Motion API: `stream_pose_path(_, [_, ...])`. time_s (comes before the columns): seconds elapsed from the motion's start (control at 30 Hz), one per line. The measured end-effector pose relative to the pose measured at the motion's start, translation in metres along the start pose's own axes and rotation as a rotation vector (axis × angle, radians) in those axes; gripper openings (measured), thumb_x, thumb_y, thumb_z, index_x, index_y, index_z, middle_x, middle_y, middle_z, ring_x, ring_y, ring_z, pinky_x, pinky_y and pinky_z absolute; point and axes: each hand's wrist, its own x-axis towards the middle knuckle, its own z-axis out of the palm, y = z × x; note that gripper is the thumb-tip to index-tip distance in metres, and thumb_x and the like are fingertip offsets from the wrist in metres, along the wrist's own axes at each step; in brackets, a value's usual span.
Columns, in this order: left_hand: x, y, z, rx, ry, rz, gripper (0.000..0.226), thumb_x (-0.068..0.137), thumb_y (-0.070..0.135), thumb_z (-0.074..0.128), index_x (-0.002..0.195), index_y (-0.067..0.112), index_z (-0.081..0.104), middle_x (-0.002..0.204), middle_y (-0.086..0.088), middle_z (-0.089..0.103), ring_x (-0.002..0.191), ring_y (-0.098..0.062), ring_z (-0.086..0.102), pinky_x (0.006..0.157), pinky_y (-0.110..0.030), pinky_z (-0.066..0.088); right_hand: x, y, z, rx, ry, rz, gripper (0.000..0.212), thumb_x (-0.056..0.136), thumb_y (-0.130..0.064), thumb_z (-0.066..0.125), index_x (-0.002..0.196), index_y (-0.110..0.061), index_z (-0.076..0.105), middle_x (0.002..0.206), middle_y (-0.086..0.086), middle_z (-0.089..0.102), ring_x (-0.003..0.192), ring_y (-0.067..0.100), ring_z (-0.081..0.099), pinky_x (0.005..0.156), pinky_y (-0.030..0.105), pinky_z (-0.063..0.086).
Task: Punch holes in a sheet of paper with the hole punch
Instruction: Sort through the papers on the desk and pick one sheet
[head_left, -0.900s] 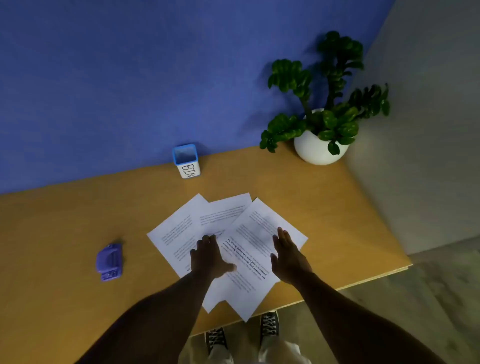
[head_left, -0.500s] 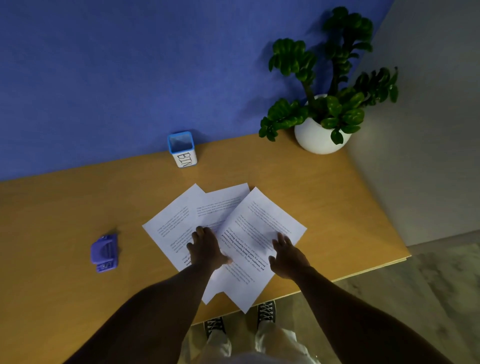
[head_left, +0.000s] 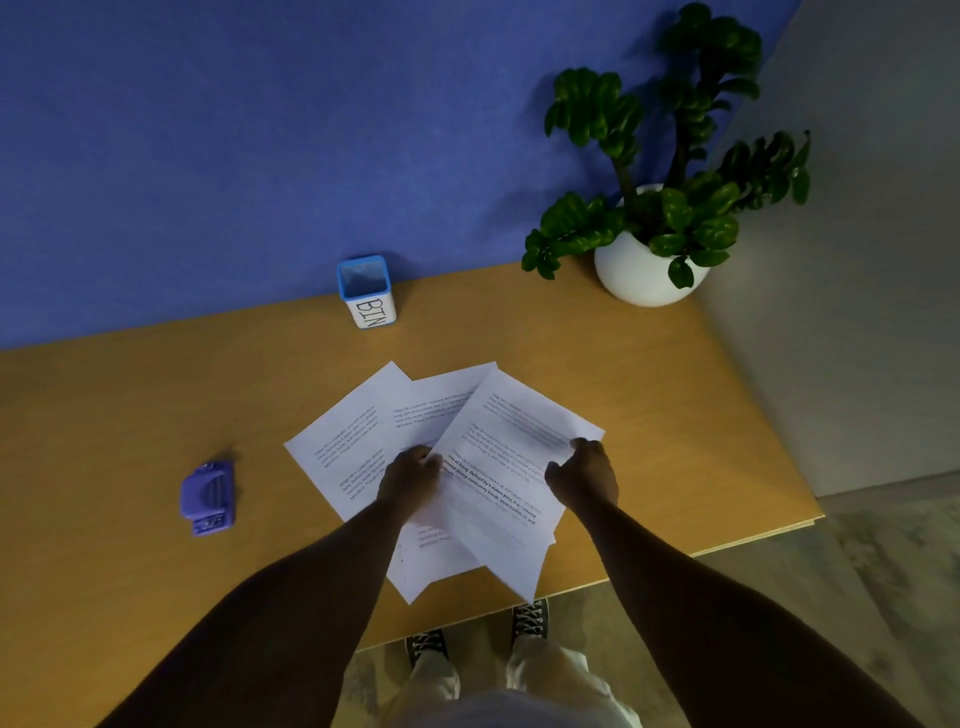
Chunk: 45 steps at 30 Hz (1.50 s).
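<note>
Three printed white sheets lie fanned out on the wooden desk (head_left: 130, 415). The top sheet (head_left: 509, 457) is the rightmost one and its edges are raised off the others. My left hand (head_left: 410, 478) pinches its left edge, and my right hand (head_left: 584, 475) pinches its right edge near the far corner. Two other sheets (head_left: 358, 431) lie underneath to the left. A purple hole punch (head_left: 208, 496) rests on the desk well to the left of my left hand, untouched.
A blue-rimmed white cup marked BIN (head_left: 368, 292) stands at the back against the blue wall. A potted plant in a white pot (head_left: 644, 270) occupies the far right corner. The desk's front edge runs just below the sheets; my shoes (head_left: 530, 618) show beneath it.
Both hands were flat on the sheets; now their fingers have curled and pinched the top sheet's two side edges, and the sheet has lifted slightly.
</note>
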Motion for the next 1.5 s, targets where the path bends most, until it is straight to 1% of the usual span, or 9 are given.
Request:
stream_pose_path(0.2, [0.002, -0.007, -0.007, -0.228, 0.019, -0.136, 0.032, 0.102, 0.035, 0.042, 0.113, 0.012, 0.063, 0.105, -0.009, 0.065, 0.091, -0.023, 0.061, 0.075, -0.034, 0.049, 0.015, -0.005, -0.002, 0.218, -0.04, 0.297, 0.048, 0.074, -0.031, 0.064, 0.111, -0.001, 0.059, 0.108, 0.014, 0.062, 0.096, 0.034, 0.063, 0.071, 0.035, 0.053])
stream_pose_path(0.3, [0.003, -0.01, -0.005, -0.241, 0.007, -0.136, 0.035, 0.103, 0.037, 0.04, 0.115, 0.012, 0.061, 0.105, -0.008, 0.064, 0.092, -0.022, 0.06, 0.077, -0.033, 0.048, 0.022, -0.01, 0.001, 0.449, -0.148, 0.372, 0.025, 0.075, -0.022, 0.069, 0.087, 0.0, 0.067, 0.084, 0.012, 0.067, 0.073, 0.029, 0.064, 0.06, 0.033, 0.054])
stream_pose_path(0.37, [0.001, -0.008, -0.004, -0.241, 0.016, -0.139, 0.036, 0.104, 0.037, 0.038, 0.113, 0.011, 0.06, 0.102, -0.008, 0.063, 0.087, -0.019, 0.058, 0.075, -0.032, 0.046, 0.028, -0.011, 0.003, 0.462, -0.169, 0.364, 0.008, 0.079, -0.013, 0.065, 0.076, -0.008, 0.06, 0.087, 0.011, 0.061, 0.074, 0.026, 0.058, 0.062, 0.032, 0.051])
stream_pose_path(0.5, [0.003, -0.011, -0.003, -0.134, 0.144, -0.148, 0.045, 0.104, 0.041, 0.035, 0.106, 0.006, 0.063, 0.1, -0.008, 0.066, 0.085, -0.021, 0.061, 0.075, -0.034, 0.05, 0.034, -0.013, -0.003, 0.348, -0.173, 0.254, 0.019, 0.086, -0.011, 0.054, 0.1, -0.012, 0.065, 0.099, 0.01, 0.061, 0.082, 0.022, 0.053, 0.071, 0.03, 0.05])
stream_pose_path(0.6, [0.003, -0.017, -0.001, -0.191, 0.279, -0.236, 0.037, 0.095, 0.044, 0.054, 0.112, 0.012, 0.058, 0.109, -0.008, 0.067, 0.087, -0.02, 0.064, 0.071, -0.034, 0.056, 0.033, -0.013, -0.007, 0.234, -0.072, 0.216, 0.029, 0.084, -0.009, 0.049, 0.107, -0.006, 0.066, 0.106, 0.015, 0.066, 0.083, 0.03, 0.056, 0.067, 0.029, 0.046])
stream_pose_path(0.73, [0.001, -0.013, 0.007, -0.133, 0.408, -0.333, 0.069, 0.076, 0.045, 0.078, 0.125, 0.012, 0.043, 0.126, -0.015, 0.05, 0.113, -0.031, 0.052, 0.091, -0.047, 0.054, 0.034, -0.01, -0.012, 0.212, -0.065, 0.235, 0.028, 0.086, -0.008, 0.049, 0.108, -0.003, 0.065, 0.108, 0.016, 0.065, 0.081, 0.031, 0.056, 0.06, 0.027, 0.044])
stream_pose_path(1.07, [0.002, -0.006, 0.022, 0.17, 0.386, -0.372, 0.099, 0.067, 0.057, 0.081, 0.136, 0.006, 0.031, 0.138, -0.019, 0.039, 0.129, -0.033, 0.038, 0.112, -0.044, 0.034, 0.037, 0.001, -0.011, 0.231, -0.036, 0.309, 0.032, 0.086, -0.008, 0.05, 0.116, -0.002, 0.059, 0.112, 0.017, 0.063, 0.073, 0.025, 0.055, 0.048, 0.022, 0.039])
stream_pose_path(1.3, [0.01, -0.01, 0.016, -0.006, 0.337, -0.363, 0.089, 0.058, 0.051, 0.088, 0.122, 0.011, 0.04, 0.112, -0.012, 0.056, 0.103, -0.03, 0.058, 0.09, -0.048, 0.055, 0.036, 0.001, -0.015, 0.28, -0.015, 0.34, 0.035, 0.088, -0.007, 0.049, 0.122, 0.001, 0.052, 0.112, 0.017, 0.059, 0.077, 0.027, 0.053, 0.055, 0.027, 0.043])
stream_pose_path(1.5, [0.011, -0.014, 0.008, -0.165, 0.221, -0.187, 0.023, 0.092, 0.036, 0.059, 0.103, 0.016, 0.061, 0.093, -0.005, 0.068, 0.085, -0.023, 0.065, 0.071, -0.038, 0.056, 0.034, -0.006, -0.014, 0.333, -0.14, 0.294, 0.021, 0.09, -0.005, 0.045, 0.109, -0.004, 0.054, 0.085, 0.006, 0.05, 0.069, 0.021, 0.049, 0.048, 0.022, 0.036])
